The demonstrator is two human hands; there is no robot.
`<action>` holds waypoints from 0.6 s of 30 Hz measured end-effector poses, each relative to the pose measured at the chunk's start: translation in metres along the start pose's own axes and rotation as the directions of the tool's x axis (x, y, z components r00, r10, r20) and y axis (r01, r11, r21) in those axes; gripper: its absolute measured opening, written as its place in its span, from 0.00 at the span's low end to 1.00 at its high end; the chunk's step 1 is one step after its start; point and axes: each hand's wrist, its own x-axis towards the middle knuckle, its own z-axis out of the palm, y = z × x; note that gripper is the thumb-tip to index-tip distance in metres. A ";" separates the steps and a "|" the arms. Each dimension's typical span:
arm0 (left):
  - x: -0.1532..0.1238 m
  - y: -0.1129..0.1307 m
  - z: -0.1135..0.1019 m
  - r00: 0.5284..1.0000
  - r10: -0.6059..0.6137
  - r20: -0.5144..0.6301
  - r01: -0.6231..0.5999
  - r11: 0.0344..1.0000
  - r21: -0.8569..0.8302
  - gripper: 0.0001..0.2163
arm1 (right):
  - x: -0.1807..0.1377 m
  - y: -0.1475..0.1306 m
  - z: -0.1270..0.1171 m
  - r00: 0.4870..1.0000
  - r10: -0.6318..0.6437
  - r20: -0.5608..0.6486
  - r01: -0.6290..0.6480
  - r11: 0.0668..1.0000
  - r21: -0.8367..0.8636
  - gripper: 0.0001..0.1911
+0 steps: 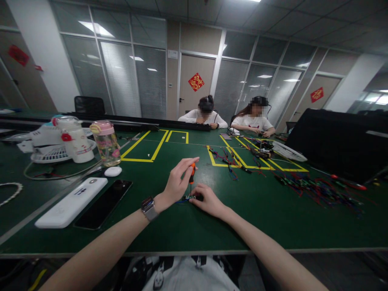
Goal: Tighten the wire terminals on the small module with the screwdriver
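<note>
The tip of an orange-and-black screwdriver [192, 174] disappears into a small green circuit board [190, 198] on the green tabletop [169, 238]; their exact point of contact is too small to make out. The left hand [181, 178] is closed around the upright handle, its fingers nearly straight and hiding part of the grip. The right hand [206, 198], fingers curled, pinches the board's edge and covers much of it; a dark piece under those fingers is unclear. Thin blue wires poke out at the board's left.

To the left lie a white rectangular power bank [71, 202], a black smartphone [104, 204] and a rounded white case [113, 171], with a clear pink-lidded bottle [106, 143] behind. At right, a tangled heap of red, blue and black wires [315, 188] spreads before a large black object [336, 145], cut off by the frame. Two people in white tops sit across.

The near edge [188, 254] runs beneath both forearms; green surface stretches between the phone and left forearm, and from the right forearm to the wires.
</note>
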 end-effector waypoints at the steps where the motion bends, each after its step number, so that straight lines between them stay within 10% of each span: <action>1: 0.000 0.000 0.000 1.000 -0.004 -0.003 0.004 1.000 0.012 0.15 | 0.000 0.000 0.000 1.000 0.001 0.001 -0.001 1.000 -0.002 0.04; 8: 0.002 -0.002 -0.001 0.989 0.066 -0.134 -0.044 0.986 0.158 0.05 | 0.001 -0.001 0.000 1.000 0.010 0.003 -0.010 1.000 -0.008 0.04; 18: 0.001 -0.003 -0.002 0.999 -0.035 -0.039 0.035 0.999 0.014 0.13 | 0.001 -0.001 0.000 1.000 -0.007 0.009 0.007 1.000 0.012 0.03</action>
